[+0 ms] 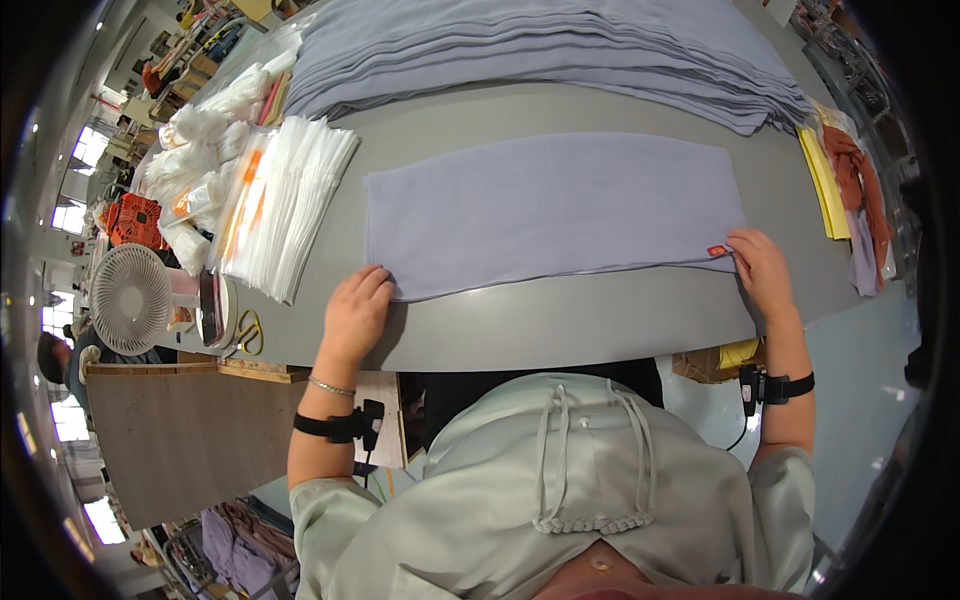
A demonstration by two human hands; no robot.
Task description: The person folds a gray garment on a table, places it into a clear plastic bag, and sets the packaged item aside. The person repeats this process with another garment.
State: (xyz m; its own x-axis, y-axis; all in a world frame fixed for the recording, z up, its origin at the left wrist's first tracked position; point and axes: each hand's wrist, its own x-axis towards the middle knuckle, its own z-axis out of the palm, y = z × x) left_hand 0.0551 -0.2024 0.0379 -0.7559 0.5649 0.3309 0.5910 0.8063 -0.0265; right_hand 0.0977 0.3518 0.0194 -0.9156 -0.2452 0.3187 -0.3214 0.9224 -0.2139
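Observation:
A folded grey-blue cloth [550,205] lies flat in a long rectangle on the grey table [480,335]. At its near left corner, my left hand [358,312] is closed, with thumb and fingertips on the edge. My right hand [763,270] pinches the near right corner, right beside a small red label [717,251] on the fabric. Beyond it rises a wide stack of matching cloths [550,50], layered along the far side of the table.
Clear plastic bags [290,210] lie in a pile at the left, with crumpled plastic [200,150] behind. A white fan [130,300] and yellow-handled scissors [250,332] sit at the left edge. Yellow [822,185] and rust-coloured fabric [855,175] drapes over the right edge.

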